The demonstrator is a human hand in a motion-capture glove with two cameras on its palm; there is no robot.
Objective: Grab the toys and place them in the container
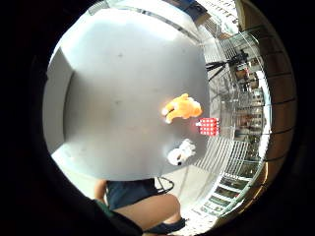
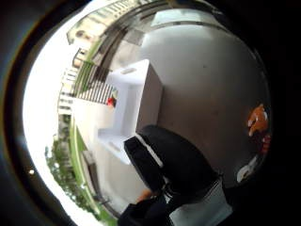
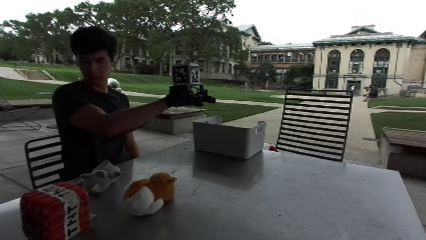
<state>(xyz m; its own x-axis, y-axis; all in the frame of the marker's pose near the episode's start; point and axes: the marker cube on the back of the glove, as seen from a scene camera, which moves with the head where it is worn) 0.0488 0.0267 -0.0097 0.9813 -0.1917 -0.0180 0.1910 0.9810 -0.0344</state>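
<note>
My gloved right hand (image 3: 186,95) is raised in the air above and just left of the white container (image 3: 228,137), its fingers (image 2: 174,165) loosely curled with nothing seen in them. The container (image 2: 134,94) stands open-topped at the far side of the metal table (image 3: 299,200). Three toys lie at the near left end: an orange and white plush (image 3: 150,192), a grey-white plush (image 3: 100,176) and a red TNT block (image 3: 54,210). The little finger side palm view shows them grouped near the table edge: orange plush (image 1: 182,108), block (image 1: 208,126), white plush (image 1: 181,152).
A small red thing (image 3: 272,148) lies beside the container's right corner. A slatted chair (image 3: 316,125) stands behind the table and another chair (image 3: 43,160) at its left, by the person. The broad tabletop (image 1: 123,88) stretches between toys and container.
</note>
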